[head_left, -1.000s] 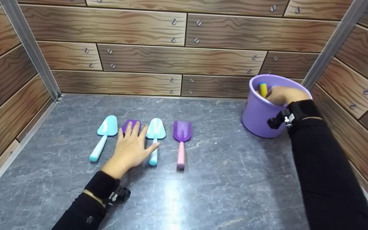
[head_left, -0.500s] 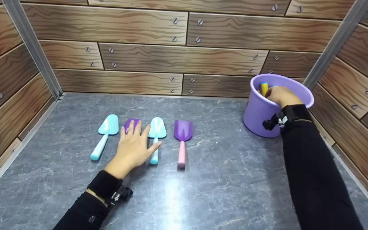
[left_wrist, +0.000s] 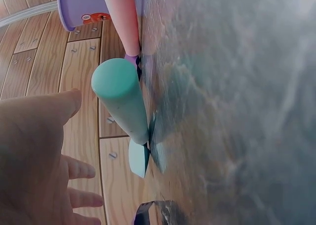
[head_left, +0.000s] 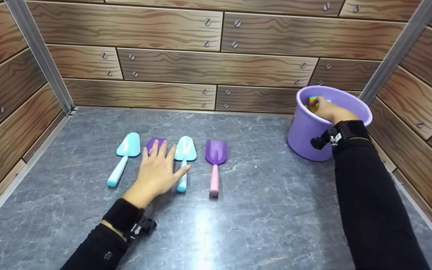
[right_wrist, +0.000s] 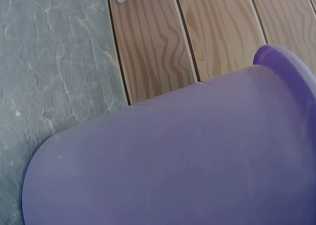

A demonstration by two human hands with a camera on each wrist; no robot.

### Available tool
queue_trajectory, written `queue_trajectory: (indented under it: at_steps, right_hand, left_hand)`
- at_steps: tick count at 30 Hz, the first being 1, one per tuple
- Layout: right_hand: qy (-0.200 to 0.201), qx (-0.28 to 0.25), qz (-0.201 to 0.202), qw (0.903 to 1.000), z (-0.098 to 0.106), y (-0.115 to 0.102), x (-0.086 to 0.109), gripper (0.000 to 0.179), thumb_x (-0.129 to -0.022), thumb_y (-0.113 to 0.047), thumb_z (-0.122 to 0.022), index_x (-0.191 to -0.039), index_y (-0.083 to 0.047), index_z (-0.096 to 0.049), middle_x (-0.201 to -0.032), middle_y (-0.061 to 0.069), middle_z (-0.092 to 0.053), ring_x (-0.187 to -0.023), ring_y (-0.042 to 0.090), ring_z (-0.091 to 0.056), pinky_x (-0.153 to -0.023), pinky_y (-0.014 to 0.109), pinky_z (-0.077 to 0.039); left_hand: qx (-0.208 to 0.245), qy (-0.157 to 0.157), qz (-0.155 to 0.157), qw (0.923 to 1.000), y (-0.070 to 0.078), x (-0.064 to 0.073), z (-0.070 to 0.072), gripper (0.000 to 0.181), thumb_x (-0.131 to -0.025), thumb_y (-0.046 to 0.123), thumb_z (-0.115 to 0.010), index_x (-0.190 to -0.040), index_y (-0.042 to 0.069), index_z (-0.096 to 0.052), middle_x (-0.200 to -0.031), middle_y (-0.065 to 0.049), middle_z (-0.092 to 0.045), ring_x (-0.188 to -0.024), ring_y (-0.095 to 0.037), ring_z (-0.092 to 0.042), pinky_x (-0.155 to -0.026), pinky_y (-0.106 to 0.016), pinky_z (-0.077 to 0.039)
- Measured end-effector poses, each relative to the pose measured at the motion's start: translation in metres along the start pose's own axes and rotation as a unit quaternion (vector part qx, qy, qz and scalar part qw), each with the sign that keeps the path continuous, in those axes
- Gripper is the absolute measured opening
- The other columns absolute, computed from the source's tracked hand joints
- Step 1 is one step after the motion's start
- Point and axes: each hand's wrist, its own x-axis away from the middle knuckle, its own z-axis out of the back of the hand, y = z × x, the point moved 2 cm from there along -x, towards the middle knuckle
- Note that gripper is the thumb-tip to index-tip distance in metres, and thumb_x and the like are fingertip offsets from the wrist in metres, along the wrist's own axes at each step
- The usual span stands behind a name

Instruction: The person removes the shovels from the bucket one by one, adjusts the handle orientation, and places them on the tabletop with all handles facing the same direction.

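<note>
My left hand lies spread, palm down, over a purple shovel whose lower part it hides. Its thumb crosses above the handle of a light blue trowel. Another light blue trowel lies left of the hand, and a purple shovel with a pink handle lies to the right. My right hand reaches inside a purple bucket, its bent fingers around a yellow handle with a blue end. The right wrist view shows only the bucket's outside, not the fingers.
Wood-patterned walls enclose the grey marbled surface at the back and both sides. The bucket stands near the back right corner. A bit of light blue shows inside it beyond the hand.
My right hand has shifted inside the bucket, and its fingers now cross the yellow handle, which stood beside them before. The left hand and the trowels and shovels keep their places.
</note>
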Motion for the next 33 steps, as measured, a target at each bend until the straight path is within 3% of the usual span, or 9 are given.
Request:
queue_trajectory:
  at_steps: [5, 7, 11, 15, 17, 22, 25, 28, 33]
  right_hand:
    - [0.039, -0.062, -0.004, 0.9973, 0.001, -0.024, 0.018, 0.103, -0.106, -0.04, -0.071, -0.175, 0.009, -0.014, -0.17, 0.046, -0.046, -0.157, 0.057, -0.05, -0.137, 0.069, -0.04]
    - [0.04, -0.044, 0.01, 0.9982, 0.002, -0.034, 0.026, 0.1, -0.106, -0.043, -0.069, -0.176, 0.009, -0.02, -0.168, 0.045, -0.05, -0.153, 0.057, -0.054, -0.135, 0.071, -0.042]
    - [0.035, 0.009, 0.027, 0.999, 0.007, -0.043, 0.032, 0.091, -0.109, -0.039, -0.063, -0.176, 0.012, -0.027, -0.17, 0.046, -0.046, -0.158, 0.061, -0.048, -0.139, 0.076, -0.035]
    - [0.026, 0.008, 0.028, 0.9992, 0.011, -0.037, 0.023, 0.098, -0.107, -0.031, -0.065, -0.181, 0.01, -0.015, -0.177, 0.051, -0.035, -0.166, 0.067, -0.037, -0.141, 0.079, -0.029]
    - [0.017, 0.004, 0.033, 0.9993, 0.01, -0.03, 0.016, 0.098, -0.108, -0.031, -0.065, -0.183, 0.005, -0.014, -0.181, 0.047, -0.032, -0.168, 0.065, -0.035, -0.141, 0.079, -0.028]
    - [0.016, 0.0, 0.052, 0.9985, 0.006, -0.023, 0.013, 0.084, -0.112, -0.03, -0.064, -0.182, -0.005, -0.025, -0.178, 0.038, -0.042, -0.161, 0.057, -0.044, -0.135, 0.077, -0.036]
    - [0.031, 0.007, 0.058, 0.9978, 0.004, -0.053, 0.038, 0.073, -0.113, -0.022, -0.06, -0.175, 0.004, -0.03, -0.169, 0.046, -0.047, -0.156, 0.063, -0.049, -0.133, 0.077, -0.039]
    - [0.066, 0.019, 0.069, 0.9953, 0.004, -0.069, 0.046, 0.064, -0.111, -0.019, -0.063, -0.163, 0.008, -0.039, -0.16, 0.047, -0.055, -0.149, 0.066, -0.055, -0.129, 0.077, -0.044]
    - [0.13, 0.04, 0.093, 0.9863, 0.006, -0.042, 0.013, 0.049, -0.109, -0.03, -0.072, -0.146, -0.002, -0.055, -0.145, 0.037, -0.07, -0.131, 0.059, -0.069, -0.114, 0.072, -0.053]
  left_hand:
    - [0.0, 0.003, 0.003, 1.0, -0.002, 0.001, 0.0, 0.092, -0.118, 0.066, -0.055, -0.18, 0.0, -0.04, -0.189, -0.034, -0.031, -0.181, -0.058, -0.021, -0.146, -0.081, -0.013]
    - [0.002, 0.002, 0.005, 1.0, -0.002, 0.001, -0.001, 0.092, -0.118, 0.066, -0.056, -0.18, 0.0, -0.04, -0.189, -0.034, -0.031, -0.181, -0.058, -0.021, -0.147, -0.08, -0.012]
    - [0.01, -0.001, 0.001, 0.9999, 0.0, 0.001, -0.002, 0.093, -0.117, 0.065, -0.057, -0.18, -0.001, -0.04, -0.189, -0.034, -0.031, -0.181, -0.058, -0.02, -0.147, -0.08, -0.012]
    - [0.014, 0.003, -0.003, 0.9999, 0.001, 0.0, -0.001, 0.091, -0.117, 0.063, -0.058, -0.179, -0.002, -0.041, -0.188, -0.034, -0.033, -0.181, -0.058, -0.021, -0.147, -0.08, -0.014]
    - [0.013, 0.006, -0.002, 0.9999, 0.0, 0.0, 0.001, 0.09, -0.117, 0.062, -0.059, -0.179, -0.003, -0.042, -0.188, -0.034, -0.034, -0.181, -0.058, -0.022, -0.147, -0.08, -0.014]
    - [0.01, 0.005, -0.003, 0.9999, 0.0, -0.001, 0.001, 0.09, -0.117, 0.061, -0.059, -0.179, -0.002, -0.041, -0.188, -0.035, -0.034, -0.181, -0.058, -0.022, -0.147, -0.08, -0.013]
    - [0.009, 0.002, -0.002, 1.0, -0.001, -0.001, -0.001, 0.091, -0.118, 0.062, -0.058, -0.179, -0.002, -0.041, -0.189, -0.034, -0.033, -0.181, -0.058, -0.021, -0.147, -0.08, -0.013]
    - [0.008, 0.002, -0.001, 1.0, -0.001, -0.001, -0.001, 0.091, -0.118, 0.062, -0.058, -0.179, -0.002, -0.041, -0.189, -0.034, -0.033, -0.181, -0.058, -0.021, -0.147, -0.08, -0.013]
    - [0.008, 0.001, 0.001, 1.0, -0.001, -0.001, 0.0, 0.091, -0.118, 0.062, -0.058, -0.18, -0.002, -0.04, -0.189, -0.034, -0.032, -0.181, -0.058, -0.02, -0.147, -0.08, -0.013]
